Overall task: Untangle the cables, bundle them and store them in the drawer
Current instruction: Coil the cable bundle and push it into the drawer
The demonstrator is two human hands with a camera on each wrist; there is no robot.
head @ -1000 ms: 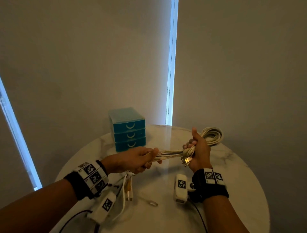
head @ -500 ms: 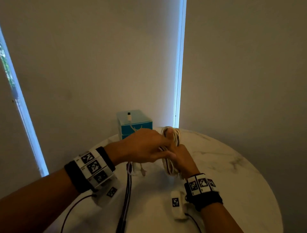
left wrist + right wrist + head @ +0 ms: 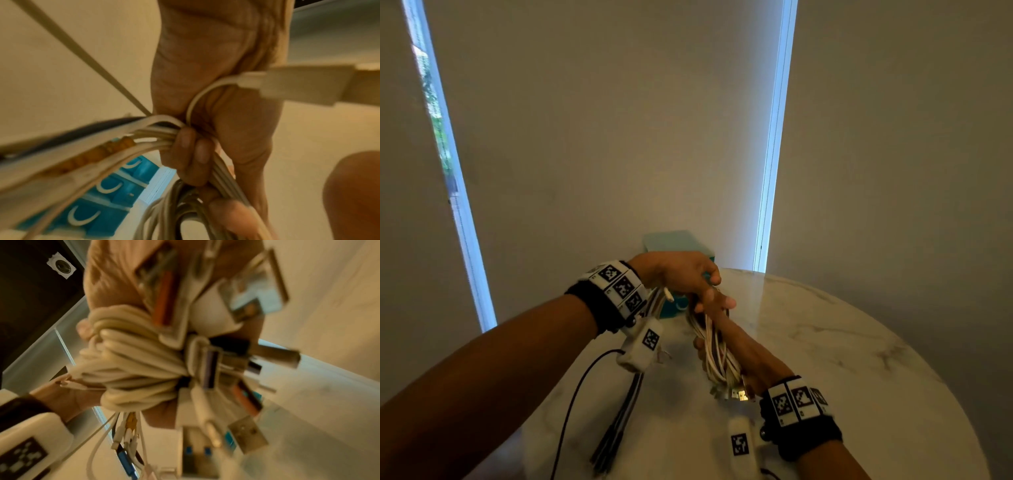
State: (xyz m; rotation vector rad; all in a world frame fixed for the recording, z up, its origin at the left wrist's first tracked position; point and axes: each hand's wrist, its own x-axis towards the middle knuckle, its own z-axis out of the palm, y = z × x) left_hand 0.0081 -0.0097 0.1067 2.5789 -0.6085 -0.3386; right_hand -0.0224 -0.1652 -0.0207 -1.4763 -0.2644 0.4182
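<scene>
Head view: looks forward and down from above, table (image 3: 859, 342) filling the lower right, both hands at centre.
Left wrist view: very close, facing along the left hand (image 3: 205, 81); blue drawers (image 3: 98, 211) at lower left.
Right wrist view: very close, blurred, cables (image 3: 131, 363) at centre.
Shared: cables in all three; drawers (image 3: 671, 241) in head and left wrist views.

A round white marble table (image 3: 842, 342) is seen below the gripped bundle; the teal drawer unit (image 3: 671, 241) is standing on it just beyond the grip, partly hidden.
</scene>
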